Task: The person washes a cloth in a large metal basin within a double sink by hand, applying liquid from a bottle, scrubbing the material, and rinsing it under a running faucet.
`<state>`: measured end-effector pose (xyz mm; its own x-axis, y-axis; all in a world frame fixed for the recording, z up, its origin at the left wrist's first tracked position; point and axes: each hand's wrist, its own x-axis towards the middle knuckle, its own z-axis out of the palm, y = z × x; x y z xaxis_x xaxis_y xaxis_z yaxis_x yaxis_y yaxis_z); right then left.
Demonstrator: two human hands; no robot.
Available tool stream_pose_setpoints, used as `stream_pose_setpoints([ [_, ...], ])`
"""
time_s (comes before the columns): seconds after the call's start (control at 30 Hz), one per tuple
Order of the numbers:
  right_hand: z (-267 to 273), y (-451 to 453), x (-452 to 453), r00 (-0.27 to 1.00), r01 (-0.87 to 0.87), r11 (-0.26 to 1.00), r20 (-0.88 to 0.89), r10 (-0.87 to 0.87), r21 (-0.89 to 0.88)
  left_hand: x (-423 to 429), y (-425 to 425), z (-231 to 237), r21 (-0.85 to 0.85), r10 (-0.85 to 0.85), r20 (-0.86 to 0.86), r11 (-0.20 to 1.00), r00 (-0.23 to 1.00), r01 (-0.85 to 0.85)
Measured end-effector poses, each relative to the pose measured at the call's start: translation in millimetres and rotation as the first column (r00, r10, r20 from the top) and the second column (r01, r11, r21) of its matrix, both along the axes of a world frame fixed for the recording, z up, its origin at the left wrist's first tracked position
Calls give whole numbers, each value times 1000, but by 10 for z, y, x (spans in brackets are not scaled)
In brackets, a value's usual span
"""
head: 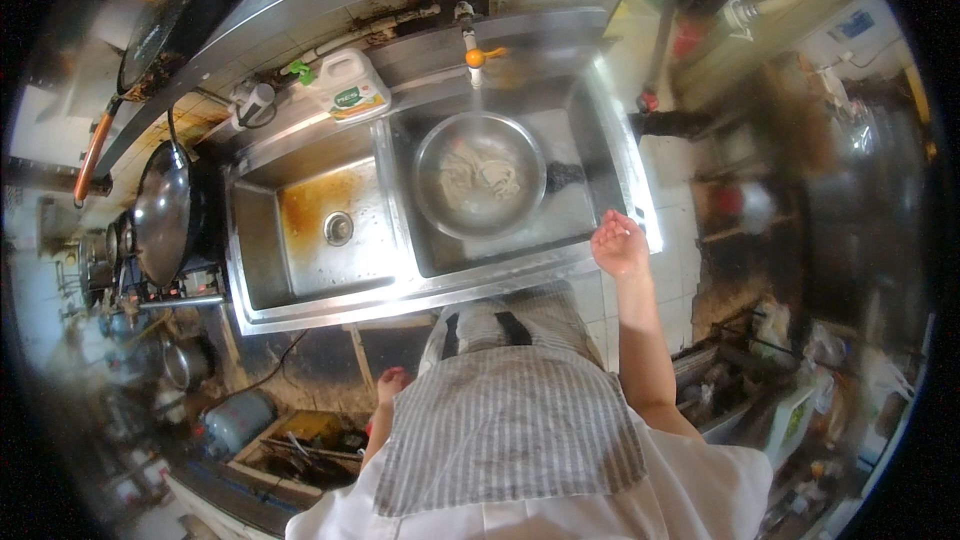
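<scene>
Near the right front rim of the double-basin steel sink (405,240) is my right hand (621,244), palm up and fingers loosely curled, with nothing in it. My left hand (391,384) hangs low beside my striped apron (510,427), away from the sink; its grip is not clear. In the right basin stands a round metal bowl (541,180) of cloudy water. Pale, soft pieces (480,172), perhaps cloth or food, lie in it. Water runs into the bowl from a tap (475,60) with an orange handle.
The left basin (307,240) has brown stains and a drain. Behind it stands a white plastic jug (352,86). A wok (165,210) hangs at the left, below an orange-handled pan (94,154). A gas cylinder (240,420) sits low at the left, and crates (720,382) at the right.
</scene>
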<state>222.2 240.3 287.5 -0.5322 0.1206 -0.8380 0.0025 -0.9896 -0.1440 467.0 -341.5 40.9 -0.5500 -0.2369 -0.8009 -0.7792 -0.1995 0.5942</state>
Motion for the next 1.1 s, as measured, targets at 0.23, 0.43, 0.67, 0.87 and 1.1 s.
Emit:
stream_pose_setpoints([
  [0.23,-47,39,71,999,-15,1000,-33,16,24,-11,113,-59,-27,-17,46,999,999,18],
  [0.43,-70,-40,23,999,-46,999,-9,46,20,77,-27,-61,56,9,-8,998,1000,-9],
  [0.67,-76,-53,11,998,-65,997,-18,66,45,-297,373,743,178,214,44,960,976,-218],
  [0.87,-42,-87,-16,998,-70,997,-6,70,45,-357,395,843,28,23,62,999,998,-25],
  [1.1,-75,-98,-29,996,-87,996,-15,87,20,0,-2,55,38,34,-12,999,999,-33],
])
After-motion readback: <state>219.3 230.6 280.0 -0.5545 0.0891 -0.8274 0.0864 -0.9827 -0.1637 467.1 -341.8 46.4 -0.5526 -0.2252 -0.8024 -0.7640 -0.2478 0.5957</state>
